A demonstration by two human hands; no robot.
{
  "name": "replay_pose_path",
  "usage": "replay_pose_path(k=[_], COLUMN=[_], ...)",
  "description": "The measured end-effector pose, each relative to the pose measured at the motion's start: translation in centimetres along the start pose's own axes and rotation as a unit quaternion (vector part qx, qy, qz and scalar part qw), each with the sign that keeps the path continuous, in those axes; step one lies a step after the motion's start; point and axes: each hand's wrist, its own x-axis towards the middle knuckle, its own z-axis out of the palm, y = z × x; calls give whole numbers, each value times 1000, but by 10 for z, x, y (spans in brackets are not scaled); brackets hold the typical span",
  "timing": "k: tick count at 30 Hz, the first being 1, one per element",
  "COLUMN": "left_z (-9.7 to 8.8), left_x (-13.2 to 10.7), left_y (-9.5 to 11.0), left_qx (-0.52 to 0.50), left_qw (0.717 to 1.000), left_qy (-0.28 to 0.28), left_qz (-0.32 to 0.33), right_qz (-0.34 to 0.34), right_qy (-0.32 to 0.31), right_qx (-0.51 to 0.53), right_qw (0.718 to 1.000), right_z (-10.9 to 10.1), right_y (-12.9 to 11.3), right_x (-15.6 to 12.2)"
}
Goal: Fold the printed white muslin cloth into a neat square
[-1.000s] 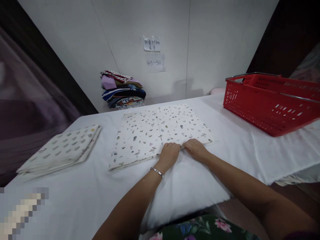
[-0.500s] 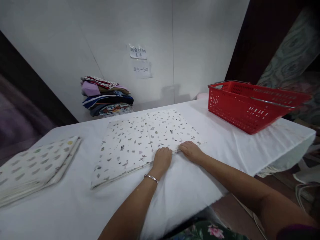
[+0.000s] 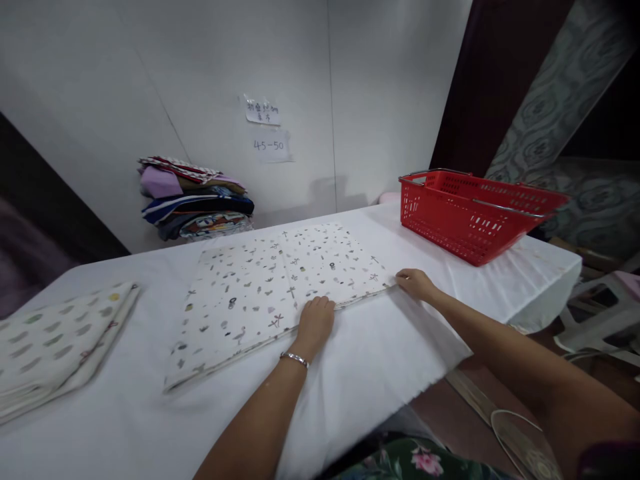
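A white cloth with small printed figures (image 3: 270,287) lies folded flat on the white-covered table (image 3: 380,360). My left hand (image 3: 315,319) rests on the middle of its near edge, fingers curled down on the fabric. At the cloth's near right corner my right hand (image 3: 416,283) has its fingers closed on the corner. A thin bracelet circles my left wrist.
A second folded patterned cloth (image 3: 55,340) lies at the left. A stack of folded colourful fabrics (image 3: 195,199) sits against the wall. A red plastic basket (image 3: 475,212) stands at the back right. Paper notes (image 3: 267,127) hang on the wall.
My right hand has slid right along the near edge, from beside my left hand to the cloth's right corner. The view has turned to the right.
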Motion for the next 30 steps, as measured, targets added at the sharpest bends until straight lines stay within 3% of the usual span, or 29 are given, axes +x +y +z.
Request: replay_pose_path(k=[5,10,16,21,25,30], left_z=[-1,-1,-2,2,7,9], left_x=[-1,-1,-1,-2,-1,-1], left_y=[0,0,0,-1,0,4], left_qx=[-9,-20,-20,-17,-14,-15], left_qw=[1000,1000,1000,1000,999,999], left_qy=[-5,-4,-13,2,20,5], left_qz=[-6,-10,-10,-3,35,36], right_qz=[81,116,143,143,141,146], right_qy=[-80,-125,-111,-96,-61,-65], right_qx=[-28,-65,-73,-20,33,26], right_qw=[993,983,981,985,988,987], right_z=[-3,-1,5,-2,-10,-3], right_y=[-11,-20,-24,-29,-24,-15], right_x=[21,35,41,36,35,38])
